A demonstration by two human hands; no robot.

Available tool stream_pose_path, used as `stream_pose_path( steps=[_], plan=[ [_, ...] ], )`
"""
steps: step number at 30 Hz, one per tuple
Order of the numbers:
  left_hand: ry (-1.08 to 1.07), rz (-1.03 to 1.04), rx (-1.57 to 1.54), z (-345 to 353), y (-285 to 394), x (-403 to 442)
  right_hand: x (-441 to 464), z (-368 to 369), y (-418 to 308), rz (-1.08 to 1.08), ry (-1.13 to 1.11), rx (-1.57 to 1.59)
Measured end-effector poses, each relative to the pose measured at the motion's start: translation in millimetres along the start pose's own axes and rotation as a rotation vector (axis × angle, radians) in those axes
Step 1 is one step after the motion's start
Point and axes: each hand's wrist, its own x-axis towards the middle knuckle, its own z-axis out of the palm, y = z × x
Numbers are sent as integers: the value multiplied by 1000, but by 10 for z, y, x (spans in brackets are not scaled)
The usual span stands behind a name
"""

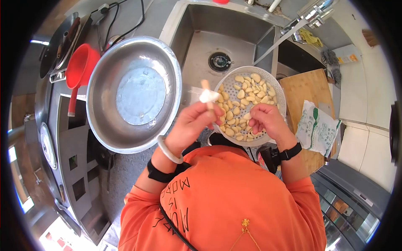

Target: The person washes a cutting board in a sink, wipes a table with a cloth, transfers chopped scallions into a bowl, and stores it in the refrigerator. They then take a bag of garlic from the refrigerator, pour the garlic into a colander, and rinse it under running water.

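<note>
A white perforated colander (281,90) holds many peeled garlic cloves (245,100). My left hand (194,123) is at its left rim, thumb and fingers pressed together. From that hand a narrow tan piece with a white wrap or lump (208,96) sticks up; whether it is a bandaged finger or a held thing is unclear. Over the right side of the colander, my right hand (270,121) is closed in a pinch, with a pale garlic clove (247,116) at its fingertips.
To the left stands a wide steel basin (93,98). Beyond the colander are a steel sink (197,46) and tap (316,16). A wooden cutting board (307,85) with a printed plastic bag (316,127) lies right. A red dipper (79,67) is far left.
</note>
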Motion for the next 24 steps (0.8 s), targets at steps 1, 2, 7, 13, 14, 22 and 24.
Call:
stream_pose_path(
  steps=[1, 2, 7, 13, 14, 22, 24],
  plan=[
    [-7, 4, 5, 70, -29, 53, -21, 27, -47, -8, 6, 2],
    [-54, 37, 2, 145, -61, 105, -37, 89, -97, -29, 24, 97],
    [-212, 103, -87, 256, -138, 287, -117, 334, -181, -106, 48, 270],
    [-187, 261, 139, 314, -220, 348, -286, 298, -185, -90, 17, 214],
    [-227, 383, 257, 318, -248, 349, -284, 290, -158, -88, -15, 201],
    [-291, -8, 41, 343, -233, 317, -323, 230, -25, -129, 61, 173],
    [-297, -37, 43, 330, -171, 298, -346, 215, -36, -124, 33, 178]
  ],
)
